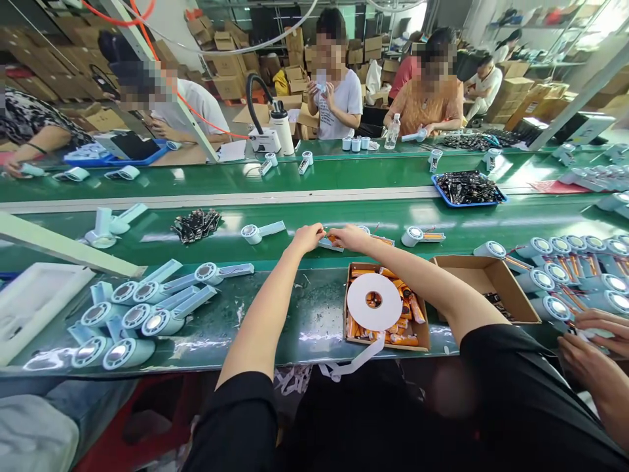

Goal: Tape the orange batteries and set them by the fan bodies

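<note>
Both of my arms reach across the green bench. My left hand (309, 238) is closed in a pinch at the left end of a light-blue fan housing (332, 246); what its fingertips hold is too small to make out. My right hand (350, 237) closes over an orange-wrapped battery at the same housing, largely covering it. Below my right forearm stands a cardboard box (350, 333) of orange batteries (403, 339), with a white tape roll (363, 303) on top. Another housing (260, 231) lies left of my hands, and one with an orange battery (423, 236) lies right.
Housings (142, 308) are grouped at the left, beside a pile of black parts (196, 225). An open cardboard box (484, 278) and rows of housings (565, 262) fill the right, near a co-worker's hands (592, 344). A blue tray (466, 204) of black parts stands farther back.
</note>
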`<state>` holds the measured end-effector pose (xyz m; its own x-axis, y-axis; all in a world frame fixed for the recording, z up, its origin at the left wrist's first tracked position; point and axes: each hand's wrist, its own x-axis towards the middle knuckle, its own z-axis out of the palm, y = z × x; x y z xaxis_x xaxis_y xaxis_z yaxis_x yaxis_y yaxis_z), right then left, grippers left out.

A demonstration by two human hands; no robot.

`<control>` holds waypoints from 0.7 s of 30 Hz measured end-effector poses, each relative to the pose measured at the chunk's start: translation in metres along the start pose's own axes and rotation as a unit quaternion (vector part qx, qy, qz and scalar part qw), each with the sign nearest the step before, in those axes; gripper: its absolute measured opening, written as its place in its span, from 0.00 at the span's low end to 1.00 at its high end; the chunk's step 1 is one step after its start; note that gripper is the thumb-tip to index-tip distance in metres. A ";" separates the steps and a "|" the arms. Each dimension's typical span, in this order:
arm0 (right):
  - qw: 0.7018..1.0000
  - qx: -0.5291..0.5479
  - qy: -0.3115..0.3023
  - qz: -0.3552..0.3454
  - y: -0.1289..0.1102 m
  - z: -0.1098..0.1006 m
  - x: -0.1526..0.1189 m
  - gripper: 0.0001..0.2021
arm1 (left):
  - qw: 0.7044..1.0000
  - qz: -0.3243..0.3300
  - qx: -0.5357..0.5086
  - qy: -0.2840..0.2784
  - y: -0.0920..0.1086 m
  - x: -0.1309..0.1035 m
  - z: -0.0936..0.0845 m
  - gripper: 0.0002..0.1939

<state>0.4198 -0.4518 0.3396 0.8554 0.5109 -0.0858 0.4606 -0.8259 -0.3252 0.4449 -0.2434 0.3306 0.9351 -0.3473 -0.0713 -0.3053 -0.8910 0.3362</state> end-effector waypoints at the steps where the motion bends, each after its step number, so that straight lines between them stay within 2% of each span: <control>1: 1.000 -0.019 -0.016 -0.002 -0.002 0.001 0.002 0.20 | 1.000 -0.003 -0.005 0.005 0.002 0.001 0.003 0.11; 4: 0.996 -0.065 -0.065 -0.015 -0.012 0.002 0.011 0.22 | 1.000 -0.014 -0.014 0.019 0.008 0.005 0.009 0.12; 7: 0.990 -0.098 -0.097 -0.025 -0.020 -0.001 0.020 0.22 | 0.999 -0.026 -0.016 0.035 0.005 0.005 0.006 0.13; 9: 0.988 -0.109 -0.103 -0.025 -0.020 -0.006 0.020 0.19 | 0.997 -0.048 -0.007 0.062 -0.007 0.000 -0.005 0.18; 12: 0.991 -0.112 -0.076 -0.010 -0.013 -0.019 0.007 0.20 | 0.987 -0.120 0.024 0.105 -0.038 -0.014 -0.032 0.27; 15: 0.995 -0.097 -0.018 0.003 -0.005 -0.036 -0.021 0.23 | 0.980 -0.167 0.057 0.097 -0.064 -0.036 -0.059 0.22; 17: 0.997 -0.079 0.020 -0.004 -0.003 -0.046 -0.051 0.22 | 0.982 -0.151 0.074 0.081 -0.068 -0.055 -0.066 0.19; 19: 0.996 -0.029 0.081 -0.027 -0.002 -0.050 -0.091 0.21 | 0.987 -0.109 0.091 0.070 -0.063 -0.081 -0.060 0.20; 21: 0.984 0.047 0.160 -0.059 -0.002 -0.045 -0.141 0.19 | 0.989 -0.051 0.124 0.055 -0.055 -0.113 -0.044 0.21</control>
<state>0.3088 -0.5331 0.3946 0.8351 0.4881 0.2536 0.5499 -0.7320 -0.4021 0.3640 -0.1419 0.3617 0.9732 -0.2295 0.0142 -0.2298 -0.9690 0.0909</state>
